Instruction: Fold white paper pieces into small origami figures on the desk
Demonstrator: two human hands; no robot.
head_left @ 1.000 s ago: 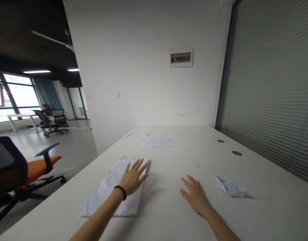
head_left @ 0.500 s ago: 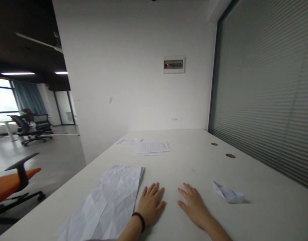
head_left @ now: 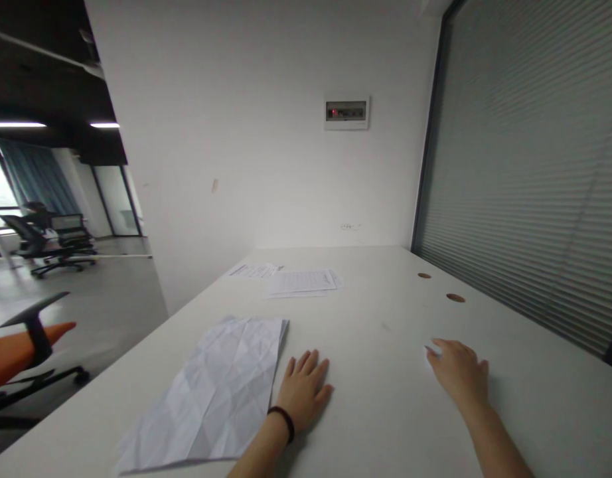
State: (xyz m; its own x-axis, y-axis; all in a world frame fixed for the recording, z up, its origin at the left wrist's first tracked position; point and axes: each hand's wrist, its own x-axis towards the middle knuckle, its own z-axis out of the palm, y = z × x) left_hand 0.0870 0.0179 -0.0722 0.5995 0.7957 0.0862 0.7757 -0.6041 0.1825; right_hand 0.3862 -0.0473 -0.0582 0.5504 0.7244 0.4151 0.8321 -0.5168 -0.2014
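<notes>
My left hand (head_left: 303, 393) lies flat and open on the white table (head_left: 385, 318), just right of a creased white sheet of paper (head_left: 221, 388). A black band circles its wrist. My right hand (head_left: 459, 373) is over the small folded paper boat, of which only a tip (head_left: 429, 350) shows at the fingers. Its fingers curve down around the boat; whether they grip it is hidden.
Printed sheets (head_left: 301, 282) lie at the table's far end near the wall. Two round cable holes (head_left: 455, 298) sit at the right by the blinds. An orange office chair (head_left: 22, 345) stands left of the table.
My right hand has moved right onto the folded paper boat, covering it. My left hand, which came off the creased sheet a second ago, stays flat beside it.
</notes>
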